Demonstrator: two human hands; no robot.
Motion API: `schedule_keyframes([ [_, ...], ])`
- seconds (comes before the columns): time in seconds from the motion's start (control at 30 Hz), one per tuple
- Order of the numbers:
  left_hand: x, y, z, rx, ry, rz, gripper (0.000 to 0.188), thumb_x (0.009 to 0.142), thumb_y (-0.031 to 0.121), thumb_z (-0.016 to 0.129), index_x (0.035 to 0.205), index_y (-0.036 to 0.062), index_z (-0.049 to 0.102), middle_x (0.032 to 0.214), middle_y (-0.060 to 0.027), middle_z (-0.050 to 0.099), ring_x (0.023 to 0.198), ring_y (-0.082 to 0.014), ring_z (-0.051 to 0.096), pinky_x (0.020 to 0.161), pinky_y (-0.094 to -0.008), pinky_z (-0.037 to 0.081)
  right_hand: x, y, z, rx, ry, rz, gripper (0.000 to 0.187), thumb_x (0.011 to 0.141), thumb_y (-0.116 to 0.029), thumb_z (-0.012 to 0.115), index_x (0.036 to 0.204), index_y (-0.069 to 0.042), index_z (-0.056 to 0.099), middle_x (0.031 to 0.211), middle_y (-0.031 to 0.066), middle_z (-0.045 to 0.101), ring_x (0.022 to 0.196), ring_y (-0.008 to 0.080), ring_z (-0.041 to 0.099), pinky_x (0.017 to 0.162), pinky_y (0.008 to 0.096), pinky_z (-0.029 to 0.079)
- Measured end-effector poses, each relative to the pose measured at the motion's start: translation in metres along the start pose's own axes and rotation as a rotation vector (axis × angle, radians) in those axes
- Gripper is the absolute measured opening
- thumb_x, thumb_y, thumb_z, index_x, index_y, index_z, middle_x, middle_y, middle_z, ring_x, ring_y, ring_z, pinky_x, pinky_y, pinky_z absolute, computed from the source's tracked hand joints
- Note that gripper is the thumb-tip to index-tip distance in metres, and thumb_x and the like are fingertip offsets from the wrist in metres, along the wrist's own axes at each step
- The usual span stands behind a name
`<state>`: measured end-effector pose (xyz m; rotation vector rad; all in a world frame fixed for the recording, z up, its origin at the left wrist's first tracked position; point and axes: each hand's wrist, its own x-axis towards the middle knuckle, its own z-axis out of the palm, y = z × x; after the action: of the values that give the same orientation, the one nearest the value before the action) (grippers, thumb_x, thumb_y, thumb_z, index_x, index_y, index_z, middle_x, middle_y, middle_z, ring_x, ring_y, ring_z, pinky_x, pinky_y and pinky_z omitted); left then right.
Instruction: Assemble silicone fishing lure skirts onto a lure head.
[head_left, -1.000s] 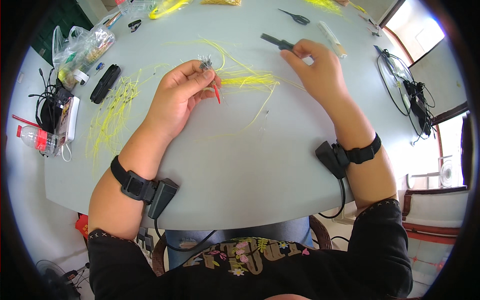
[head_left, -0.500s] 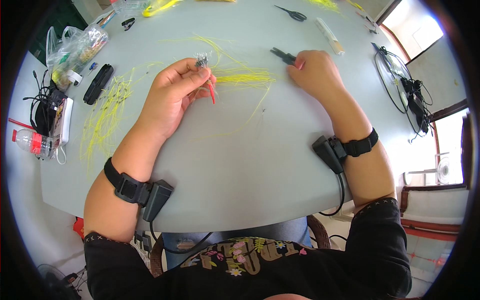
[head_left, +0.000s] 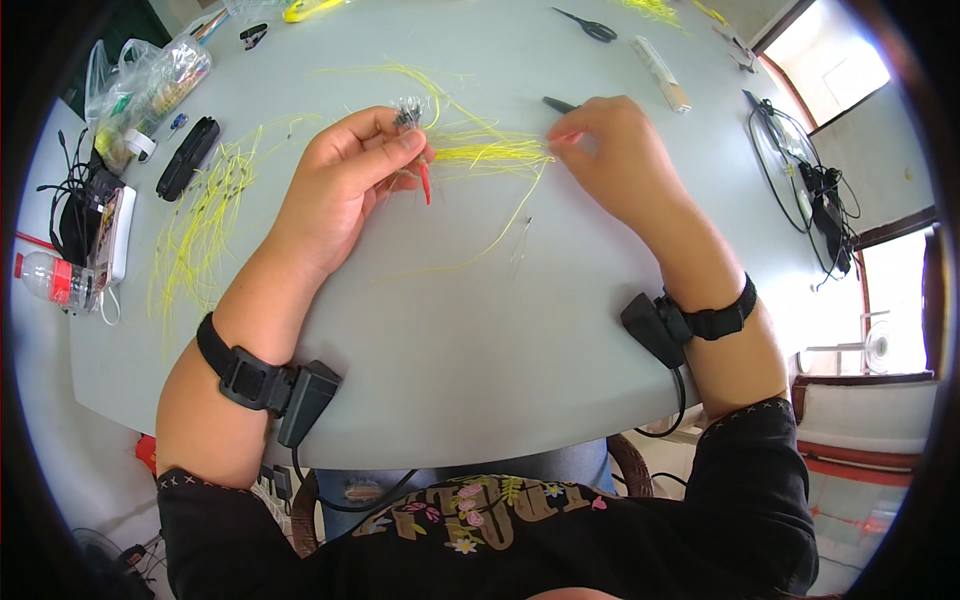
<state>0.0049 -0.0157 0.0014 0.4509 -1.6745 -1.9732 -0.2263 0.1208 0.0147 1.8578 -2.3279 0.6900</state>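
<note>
My left hand (head_left: 355, 165) is closed around one end of a bundle of thin yellow strands (head_left: 490, 152). A cluster of small dark, wiry metal pieces (head_left: 408, 112) sticks up above its thumb, and a slim red piece (head_left: 426, 185) points down below the fingers. The strands stretch rightward over the table to my right hand (head_left: 600, 150), whose thumb and forefinger are pinched together at their far ends. Behind that hand lies a dark tool (head_left: 560, 104), mostly covered by the fingers, so its kind is hidden.
More yellow strands with dark bits (head_left: 215, 215) spread at the left, near a black case (head_left: 188, 160), a plastic bag (head_left: 150, 95) and a bottle (head_left: 58, 280). Black scissors (head_left: 590, 28) and a long white box (head_left: 660, 75) lie farther back. Black cables (head_left: 820, 190) coil at the right.
My right hand has moved left from beside the dark tool to the strand ends and now hides more of the tool. My left hand keeps its hold, nearly still.
</note>
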Motion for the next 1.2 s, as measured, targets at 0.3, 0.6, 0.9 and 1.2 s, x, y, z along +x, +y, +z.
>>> schedule_keyframes([
  [0.3,-0.001,0.001,0.004,0.022,0.017,-0.014,0.013,0.094,0.021,0.061,0.092,0.0089,0.06,0.087,-0.0008,0.063,0.084,-0.0089,0.058,0.078,-0.0247,0.046,0.005,0.009,0.019,0.149,-0.022,-0.017,0.013,0.08,-0.008,0.068,0.092,-0.006,0.072,0.088,0.0104,0.067,0.086,0.0261,0.062,0.079,0.0367,0.049],
  [0.6,0.0,0.002,0.003,0.031,0.005,-0.018,0.013,0.094,0.022,0.061,0.091,0.0086,0.06,0.087,-0.0012,0.064,0.083,-0.009,0.058,0.078,-0.0242,0.046,0.006,0.007,0.02,0.154,0.044,-0.057,0.008,0.085,-0.007,0.063,0.09,-0.001,0.064,0.087,0.012,0.063,0.08,0.0268,0.061,0.074,0.0346,0.05],
  [0.9,-0.001,0.002,0.004,0.035,0.006,-0.027,0.014,0.094,0.022,0.062,0.091,0.0086,0.06,0.087,-0.0011,0.063,0.083,-0.0087,0.058,0.078,-0.0237,0.046,0.004,0.008,0.021,0.202,0.047,-0.035,0.008,0.085,-0.007,0.062,0.09,-0.002,0.065,0.089,0.0127,0.062,0.082,0.0288,0.061,0.074,0.0371,0.049],
  [1.2,0.001,0.001,0.004,0.043,0.0,-0.026,0.014,0.094,0.022,0.062,0.092,0.0085,0.059,0.086,-0.0016,0.064,0.081,-0.009,0.058,0.078,-0.0243,0.046,0.006,0.01,0.027,0.187,0.029,-0.014,0.008,0.084,-0.007,0.061,0.089,-0.003,0.066,0.09,0.0122,0.062,0.081,0.0278,0.061,0.073,0.0361,0.05],
])
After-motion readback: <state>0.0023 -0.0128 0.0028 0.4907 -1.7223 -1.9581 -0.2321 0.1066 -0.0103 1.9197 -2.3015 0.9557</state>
